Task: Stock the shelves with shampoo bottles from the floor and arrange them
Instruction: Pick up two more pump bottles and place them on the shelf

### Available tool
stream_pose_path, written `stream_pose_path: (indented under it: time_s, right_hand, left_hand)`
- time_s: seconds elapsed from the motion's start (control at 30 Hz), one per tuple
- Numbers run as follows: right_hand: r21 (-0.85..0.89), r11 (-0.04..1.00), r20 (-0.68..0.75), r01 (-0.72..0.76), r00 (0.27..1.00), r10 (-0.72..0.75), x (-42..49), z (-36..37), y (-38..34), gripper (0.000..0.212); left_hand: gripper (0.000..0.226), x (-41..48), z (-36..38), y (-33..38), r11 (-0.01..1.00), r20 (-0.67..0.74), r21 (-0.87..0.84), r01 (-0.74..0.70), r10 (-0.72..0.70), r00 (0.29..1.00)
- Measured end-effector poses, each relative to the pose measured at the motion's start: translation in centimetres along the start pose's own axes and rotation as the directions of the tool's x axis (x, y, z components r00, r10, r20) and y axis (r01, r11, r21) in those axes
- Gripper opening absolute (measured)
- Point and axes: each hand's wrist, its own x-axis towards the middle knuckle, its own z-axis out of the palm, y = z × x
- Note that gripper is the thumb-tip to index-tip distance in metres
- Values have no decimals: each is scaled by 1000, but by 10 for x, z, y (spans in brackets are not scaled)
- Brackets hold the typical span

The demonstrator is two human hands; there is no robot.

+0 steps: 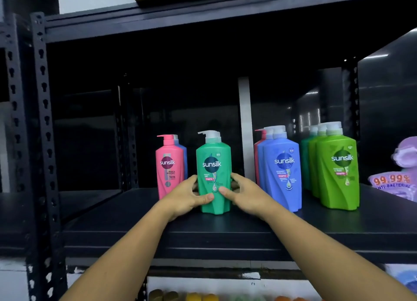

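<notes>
Two bare forearms rise from the lower edge, and the left hand and right hand clasp the teal bottle from either side. Both thumbs lie across its lower front, tips nearly meeting, while the other fingers curl round its flanks toward the back. Under the fingers runs the dark shelf, on which this bottle stands upright, a second white pump showing close behind it. To the right of the right fingers, near but apart, blue bottles stand in a file front to back, with a pink one at the rear. Further right is a file of green bottles. Just beside the left fingers, on their left, stands a pink bottle with a blue one behind. Farthest right of the fingers, a purple pouch is cut by the frame edge.
</notes>
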Motion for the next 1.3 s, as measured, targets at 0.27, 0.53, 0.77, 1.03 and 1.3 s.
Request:
stream_pose_path:
  time_s: [0.27,0.53,0.77,1.03,1.3]
  right_hand:
    - [-28,1000,63,6,998,-4,5,4,17,55]
    - [-58,998,44,22,999,-19,1,3,14,79]
    - [-113,994,-2,12,1000,-12,0,2,13,78]
    - [-76,997,-3,20,1000,-20,-1,3,15,71]
    - [-88,996,-10,8,1000,-9,1,3,16,70]
  left_hand:
    - [44,1,0,-13,998,-49,63,22,-19,999]
    - [45,0,0,-13,991,-83,128,-28,39,996]
    - [42,-2,2,-9,986,-106,158,-55,73,992]
    - [46,-3,2,-8,983,-93,177,-47,64,994]
    - [54,-1,1,-10,986,-97,166,-20,36,995]
